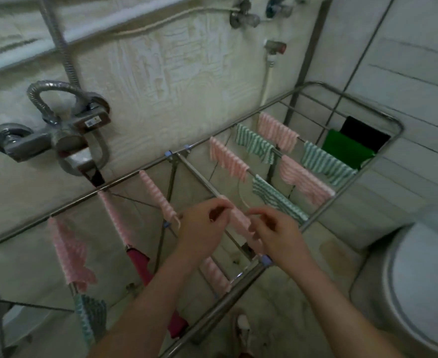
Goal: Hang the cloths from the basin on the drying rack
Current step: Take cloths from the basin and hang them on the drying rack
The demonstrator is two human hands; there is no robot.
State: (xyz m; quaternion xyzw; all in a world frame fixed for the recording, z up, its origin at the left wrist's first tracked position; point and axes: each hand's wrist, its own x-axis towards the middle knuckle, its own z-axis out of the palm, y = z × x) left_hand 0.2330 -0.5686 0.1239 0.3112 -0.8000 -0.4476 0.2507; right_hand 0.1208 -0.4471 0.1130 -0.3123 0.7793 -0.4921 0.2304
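A metal drying rack (241,282) spans the view, with several pink-striped and green-striped cloths draped over its rods. A pink striped cloth (241,218) lies over a middle rod. My left hand (202,228) pinches its left edge and my right hand (277,231) pinches its right side, both just above the rod. Further cloths hang on the far section, among them a green-striped cloth (326,164) and a plain green cloth (347,151) beside a black one. No basin shows in the view.
A wall-mounted mixer tap (55,140) with a coiled metal hose sits at the left above the rack. Valves and pipes (246,16) line the upper wall. A white toilet (419,288) stands at the lower right, close to the rack's near rail.
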